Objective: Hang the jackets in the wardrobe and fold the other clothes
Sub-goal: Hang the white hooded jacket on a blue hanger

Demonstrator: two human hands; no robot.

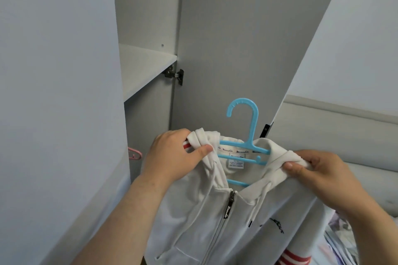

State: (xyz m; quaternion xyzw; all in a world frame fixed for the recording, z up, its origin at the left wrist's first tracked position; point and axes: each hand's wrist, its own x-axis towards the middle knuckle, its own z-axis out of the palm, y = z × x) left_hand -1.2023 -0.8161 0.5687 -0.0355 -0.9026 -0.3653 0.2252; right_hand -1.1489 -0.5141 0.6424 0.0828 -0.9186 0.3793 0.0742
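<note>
Jacket: a white zip hoodie (215, 221), held up in front of the open wardrobe (148, 6), not hung on any rail that shows.
Hanger: blue plastic (247, 133), its bars inside the jacket's neck; the hook stands upright above the collar, touching nothing, with the door (237, 38) behind it.
Left hand (174, 155): grips the bunched cloth of the jacket's left shoulder, fingers (202, 149) curled round it, thumb pressed on top.
Right hand (323, 170): grips the right shoulder the same way, the cloth gathered between thumb and curled fingers.
Zip: closed from below up to the neck; the dark pull (230, 202) hangs at the top (lettering on it too small to read).
Label (235, 162): white, inside the back of the neck, between the hanger's bars.
Cords: white drawstrings hang down on either side of the zip.
Cuff (295, 259): white with red stripes, at the bottom edge, right of the jacket's body.
Shelf (146, 66): grey, inside the wardrobe, above hand height.
Hinge (174, 74): metal, joining door and wardrobe just under the shelf.
Pink hanger (135, 154): only a tip shows, inside the wardrobe left of the left hand.
Bed (366, 178): right of the door, with patterned cloth (344, 243) lying near the lower right corner.
</note>
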